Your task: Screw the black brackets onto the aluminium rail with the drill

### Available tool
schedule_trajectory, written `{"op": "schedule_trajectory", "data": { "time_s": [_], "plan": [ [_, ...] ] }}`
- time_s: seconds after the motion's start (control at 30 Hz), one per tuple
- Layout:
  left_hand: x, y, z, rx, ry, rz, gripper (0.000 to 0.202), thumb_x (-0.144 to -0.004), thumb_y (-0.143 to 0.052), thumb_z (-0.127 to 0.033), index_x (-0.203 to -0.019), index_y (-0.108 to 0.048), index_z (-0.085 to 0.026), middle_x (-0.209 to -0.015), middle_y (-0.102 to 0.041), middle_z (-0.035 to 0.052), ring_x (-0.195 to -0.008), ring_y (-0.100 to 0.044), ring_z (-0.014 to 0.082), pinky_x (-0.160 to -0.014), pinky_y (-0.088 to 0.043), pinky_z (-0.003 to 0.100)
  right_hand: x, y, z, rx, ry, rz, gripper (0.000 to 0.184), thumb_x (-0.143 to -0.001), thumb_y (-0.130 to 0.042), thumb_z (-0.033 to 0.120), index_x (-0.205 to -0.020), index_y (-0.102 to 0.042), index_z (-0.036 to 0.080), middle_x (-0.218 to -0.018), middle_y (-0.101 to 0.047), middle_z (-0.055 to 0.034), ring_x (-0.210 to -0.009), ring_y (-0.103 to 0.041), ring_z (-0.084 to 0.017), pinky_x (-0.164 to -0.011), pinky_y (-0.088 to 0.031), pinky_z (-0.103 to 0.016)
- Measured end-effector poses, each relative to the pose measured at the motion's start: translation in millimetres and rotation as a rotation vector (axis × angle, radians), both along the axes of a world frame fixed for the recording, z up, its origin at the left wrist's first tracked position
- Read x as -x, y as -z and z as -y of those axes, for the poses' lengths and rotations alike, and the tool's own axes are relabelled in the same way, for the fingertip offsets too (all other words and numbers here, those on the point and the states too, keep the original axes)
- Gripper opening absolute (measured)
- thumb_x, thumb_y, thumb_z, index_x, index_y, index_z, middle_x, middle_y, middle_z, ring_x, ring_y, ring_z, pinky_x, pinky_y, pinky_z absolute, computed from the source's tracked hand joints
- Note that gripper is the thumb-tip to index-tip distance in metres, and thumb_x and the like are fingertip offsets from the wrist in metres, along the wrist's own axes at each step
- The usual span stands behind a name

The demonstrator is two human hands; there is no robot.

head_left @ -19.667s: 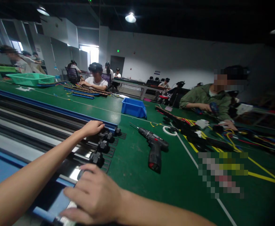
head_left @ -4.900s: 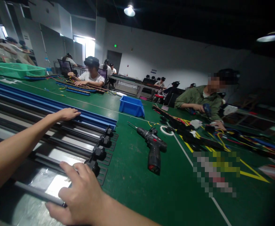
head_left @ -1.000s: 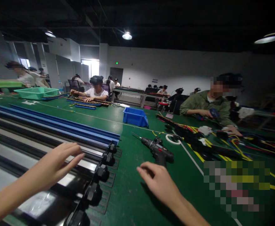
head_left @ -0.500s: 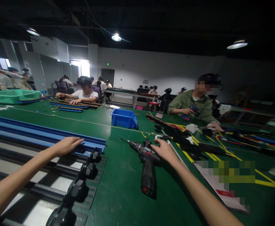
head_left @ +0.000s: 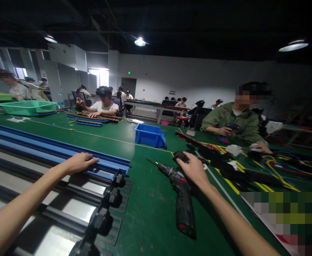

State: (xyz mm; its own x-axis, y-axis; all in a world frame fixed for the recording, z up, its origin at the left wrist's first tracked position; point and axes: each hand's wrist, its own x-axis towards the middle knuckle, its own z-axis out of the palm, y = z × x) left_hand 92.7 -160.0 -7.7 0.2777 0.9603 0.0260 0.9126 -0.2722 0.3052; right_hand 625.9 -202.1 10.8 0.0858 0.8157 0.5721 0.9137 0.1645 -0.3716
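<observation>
My left hand (head_left: 79, 162) lies flat and open, fingers together, on the near end of a long blue rail (head_left: 38, 145). My right hand (head_left: 195, 170) is stretched out over the green table (head_left: 150, 213), just past a black cordless drill (head_left: 181, 193) lying on its side. Its fingers curl round a small black part (head_left: 180, 155) beside the drill's chuck. A row of black clamp knobs (head_left: 110, 197) caps the ends of the grey and black rails near me.
A blue bin (head_left: 150, 135) stands behind the drill. Black strips and coloured cables (head_left: 273, 163) cover the table on the right, where a person in a green jacket (head_left: 233, 119) works. A green basket (head_left: 27, 106) sits far left. Other people sit behind.
My right hand has left the rails, crossed over the drill and closed on the small black part. My left hand has settled flat on the blue rail.
</observation>
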Motion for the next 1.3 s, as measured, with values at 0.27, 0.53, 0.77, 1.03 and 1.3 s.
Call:
{"op": "schedule_trajectory", "data": {
  "time_s": [0.27,0.53,0.77,1.03,1.3],
  "plan": [
    [1,4.4,0,-0.065,-0.001,-0.040,0.071,-0.084,-0.032,-0.076,-0.095,-0.072,-0.019,-0.094,-0.073,0.0122,-0.090,-0.067,0.0302,-0.080,-0.045,0.032,134,-8.7,27,0.232,-0.445,-0.193,0.037,-0.083,-0.064,0.035,-0.115,-0.067,0.017,-0.101,-0.072,-0.0069,-0.079,-0.065,-0.019,-0.073,-0.048,-0.028],
    [2,3.6,1,-0.073,0.035,-0.032,0.073,-0.085,-0.030,-0.076,-0.100,-0.072,-0.018,-0.098,-0.073,0.0133,-0.092,-0.067,0.0307,-0.079,-0.045,0.033,168,13.2,8,0.327,-0.567,-0.056,0.025,-0.080,-0.066,0.029,-0.102,-0.071,0.017,-0.098,-0.073,-0.0073,-0.086,-0.066,-0.022,-0.076,-0.047,-0.029],
    [0,1.4,2,-0.059,0.008,-0.008,0.071,-0.082,-0.033,-0.076,-0.096,-0.073,-0.019,-0.096,-0.074,0.0140,-0.093,-0.067,0.0328,-0.080,-0.045,0.035,178,32.5,-1,0.358,-0.607,-0.140,0.036,-0.082,-0.066,0.032,-0.115,-0.068,0.017,-0.104,-0.072,-0.0080,-0.086,-0.067,-0.023,-0.078,-0.050,-0.032],
    [0,2.1,2,-0.058,0.021,-0.053,0.075,-0.083,-0.029,-0.077,-0.099,-0.073,-0.018,-0.098,-0.073,0.0140,-0.094,-0.067,0.0323,-0.082,-0.046,0.035,181,42.6,-3,0.318,-0.654,-0.170,0.041,-0.084,-0.065,0.032,-0.122,-0.064,0.016,-0.113,-0.070,-0.0109,-0.094,-0.066,-0.024,-0.086,-0.049,-0.034],
    [2,3.7,-1,-0.021,0.001,-0.064,0.080,-0.081,-0.030,-0.079,-0.109,-0.071,-0.016,-0.108,-0.071,0.0145,-0.100,-0.065,0.0322,-0.086,-0.046,0.034,185,46.7,-2,0.305,-0.632,-0.137,0.043,-0.085,-0.065,0.033,-0.124,-0.062,0.014,-0.112,-0.068,-0.0127,-0.090,-0.064,-0.022,-0.084,-0.048,-0.035]
  ]
}}
